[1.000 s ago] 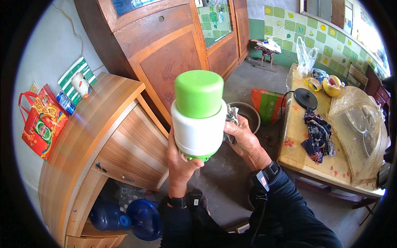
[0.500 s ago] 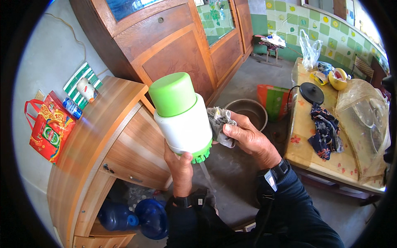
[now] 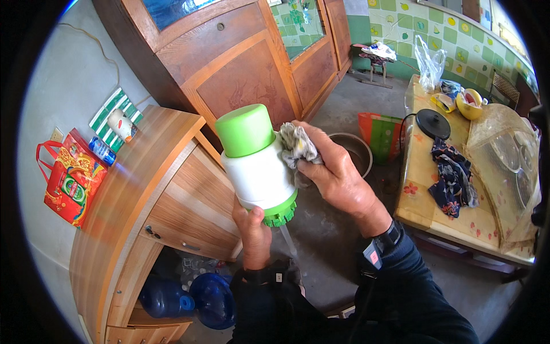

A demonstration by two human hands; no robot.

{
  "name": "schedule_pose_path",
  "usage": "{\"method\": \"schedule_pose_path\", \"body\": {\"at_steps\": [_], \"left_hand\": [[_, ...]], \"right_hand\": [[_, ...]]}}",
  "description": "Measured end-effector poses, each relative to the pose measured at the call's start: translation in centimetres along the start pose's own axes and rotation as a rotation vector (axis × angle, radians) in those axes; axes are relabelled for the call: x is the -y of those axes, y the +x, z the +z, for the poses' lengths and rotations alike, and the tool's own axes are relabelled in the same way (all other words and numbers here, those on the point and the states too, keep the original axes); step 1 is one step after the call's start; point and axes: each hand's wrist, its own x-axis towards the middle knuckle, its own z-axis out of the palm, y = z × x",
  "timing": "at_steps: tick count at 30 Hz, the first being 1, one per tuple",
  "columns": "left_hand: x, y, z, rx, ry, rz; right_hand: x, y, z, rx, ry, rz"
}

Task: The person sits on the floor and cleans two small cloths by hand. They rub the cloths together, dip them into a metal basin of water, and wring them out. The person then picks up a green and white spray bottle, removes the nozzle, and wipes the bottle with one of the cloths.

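A hand-press water pump (image 3: 255,179) with a bright green cap, a white body and a green toothed collar is held up in front of me, leaning to the left. From its underside hangs a pale clear tube (image 3: 289,242). My left hand (image 3: 252,236) grips the pump low down, with the thumb on the collar. A crumpled grey rag (image 3: 297,148) is pinched in my right hand (image 3: 342,179) and pressed against the right side of the pump, at the upper part of the white body near the cap.
A wooden cabinet (image 3: 172,166) stands at left, with blue water jugs (image 3: 213,301) below. Behind is a tall brown wardrobe (image 3: 246,86). A metal basin (image 3: 366,157) sits on the floor beside a red-green bag (image 3: 381,137). The table (image 3: 421,200) at right holds a mesh cover (image 3: 495,166) and dark cloth (image 3: 450,180).
My right hand has moved the rag up the pump's side, from the lower white body to near the cap. The pump has shifted slightly right in the picture, still in my left hand.
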Motion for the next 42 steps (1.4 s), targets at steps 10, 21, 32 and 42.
{"method": "schedule_pose_path", "body": {"at_steps": [10,21,32,42], "left_hand": [[0.6,-0.1,0.0,0.084,0.067,0.006],[0.7,-0.3,0.2,0.048,-0.022,0.008],[0.1,-0.7,1.2,0.043,-0.047,-0.014],[1.0,-1.3,0.5,0.028,-0.084,-0.045]], "right_hand": [[1.4,-1.7,2.0,-0.205,-0.369,-0.292],[1.7,-0.4,3.1,-0.260,-0.496,-0.345],[1.8,-0.8,2.4,-0.208,-0.522,-0.410],[0.5,-0.5,0.7,-0.204,-0.330,-0.364]]}}
